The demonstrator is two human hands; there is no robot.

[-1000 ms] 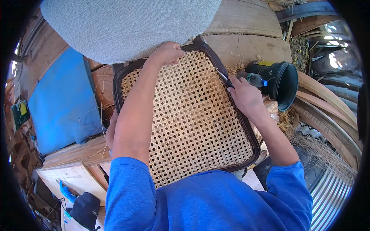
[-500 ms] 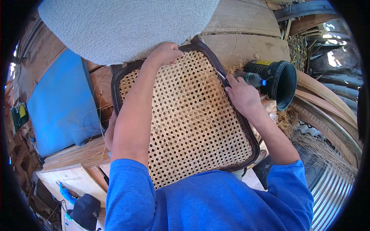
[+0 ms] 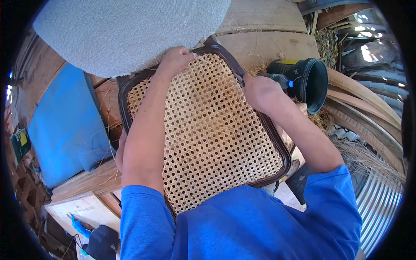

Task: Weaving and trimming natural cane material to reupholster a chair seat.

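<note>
Our left fingers [image 3: 187, 55] curl over the top rail of the frame [image 3: 124, 103]; we cannot tell whether they grip it. Our right fingers [image 3: 248, 83] are closed round a slim tool [image 3: 239, 78], mostly hidden, at the frame's right rail. The cane [image 3: 208, 130] spreads between and below them, straw-coloured, pierced with rows of small dark holes, browner just left of the right fingers and paler farther below. Dark brown, glossy and round-cornered, the frame borders it. Grey cloth [image 3: 130, 34] lies just beyond our left fingers; a bottle [image 3: 281, 79] and bucket [image 3: 299, 71] lie just right of our right.
</note>
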